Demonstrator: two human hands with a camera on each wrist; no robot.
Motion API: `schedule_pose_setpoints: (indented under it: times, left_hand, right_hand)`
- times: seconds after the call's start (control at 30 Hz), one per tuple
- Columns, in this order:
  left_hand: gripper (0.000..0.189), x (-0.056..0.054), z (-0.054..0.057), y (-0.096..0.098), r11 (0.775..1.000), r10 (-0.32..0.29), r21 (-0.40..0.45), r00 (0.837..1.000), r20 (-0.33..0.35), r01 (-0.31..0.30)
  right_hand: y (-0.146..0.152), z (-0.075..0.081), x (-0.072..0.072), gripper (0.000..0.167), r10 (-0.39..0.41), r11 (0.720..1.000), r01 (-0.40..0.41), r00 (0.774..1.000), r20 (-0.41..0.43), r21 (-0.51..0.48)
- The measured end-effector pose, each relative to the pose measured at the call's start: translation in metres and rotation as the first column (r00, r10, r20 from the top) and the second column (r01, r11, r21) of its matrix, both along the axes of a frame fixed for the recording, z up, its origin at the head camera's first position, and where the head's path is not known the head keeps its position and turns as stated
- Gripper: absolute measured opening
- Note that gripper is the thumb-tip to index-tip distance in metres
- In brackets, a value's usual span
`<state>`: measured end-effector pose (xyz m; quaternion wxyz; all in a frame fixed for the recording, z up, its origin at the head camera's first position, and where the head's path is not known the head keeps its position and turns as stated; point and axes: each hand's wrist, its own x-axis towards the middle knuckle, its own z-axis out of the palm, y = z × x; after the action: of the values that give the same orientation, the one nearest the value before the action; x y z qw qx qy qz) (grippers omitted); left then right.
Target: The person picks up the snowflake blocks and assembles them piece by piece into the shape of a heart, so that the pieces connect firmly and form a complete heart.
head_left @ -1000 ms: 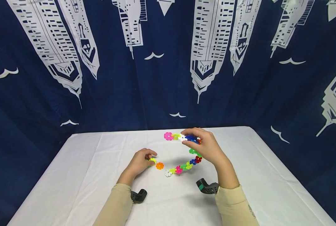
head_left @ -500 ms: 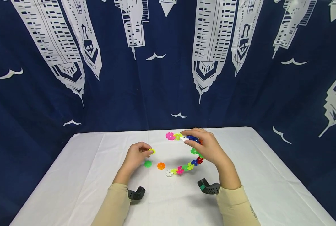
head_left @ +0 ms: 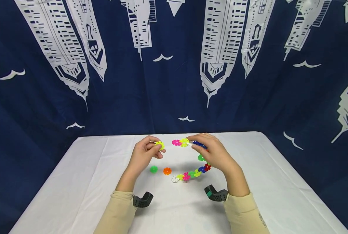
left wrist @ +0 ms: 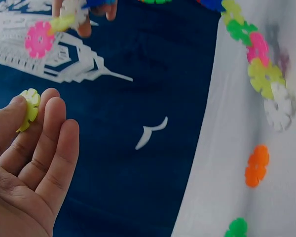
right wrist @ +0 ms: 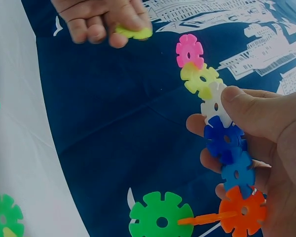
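Between thumb and index finger, my left hand (head_left: 141, 153) pinches a yellow flower-shaped interlocking disc (left wrist: 31, 109), raised above the table. My right hand (head_left: 216, 151) holds a chain of the same discs (right wrist: 226, 141), thumb on its white disc (right wrist: 216, 105). Past the fingertips the chain ends in a yellow disc and a pink disc (right wrist: 189, 51), close to the left hand but apart from its disc. From the right hand the chain curves down and back leftward, its far end a white disc (head_left: 175, 179) near the table. The right palm hides part of the chain.
A loose orange disc (head_left: 167, 171) and a loose green disc (head_left: 153, 169) lie on the white-covered table (head_left: 89, 182), left of the chain's lower end. Behind the table hangs a dark blue curtain (head_left: 168, 87) with white buildings.
My left hand has lifted the yellow disc off the table and brought it up toward the chain's pink end, uncovering the green disc. My right hand has tilted the chain's end slightly.
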<state>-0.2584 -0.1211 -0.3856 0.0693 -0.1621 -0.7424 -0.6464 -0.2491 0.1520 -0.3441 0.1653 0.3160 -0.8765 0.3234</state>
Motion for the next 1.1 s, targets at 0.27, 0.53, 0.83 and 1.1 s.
schedule_pose_setpoints:
  times: [0.27, 0.53, 0.83, 1.1]
  left_hand:
    - [0.030, 0.009, 0.009, 0.010, 0.999, -0.018, -0.052, 0.998, -0.060, 0.015]
    - [0.031, 0.013, 0.011, 0.014, 0.991, 0.014, -0.133, 0.989, -0.148, -0.034]
    - [0.027, 0.016, 0.011, 0.018, 0.977, 0.032, -0.193, 0.959, -0.281, -0.089]
    - [0.025, 0.016, 0.008, 0.024, 0.979, 0.016, -0.187, 0.938, -0.346, -0.086]
  right_hand:
    - [-0.004, 0.000, 0.001, 0.029, 0.006, 1.000, -0.006, 1.000, 0.016, 0.000]
    - [-0.006, -0.002, 0.001, 0.029, 0.006, 1.000, -0.006, 1.000, 0.030, -0.004]
    - [-0.006, -0.001, 0.002, 0.029, 0.021, 1.000, -0.021, 0.999, 0.046, -0.004]
    - [-0.017, -0.006, 0.000, 0.024, 0.007, 1.000, -0.007, 0.999, -0.033, -0.011]
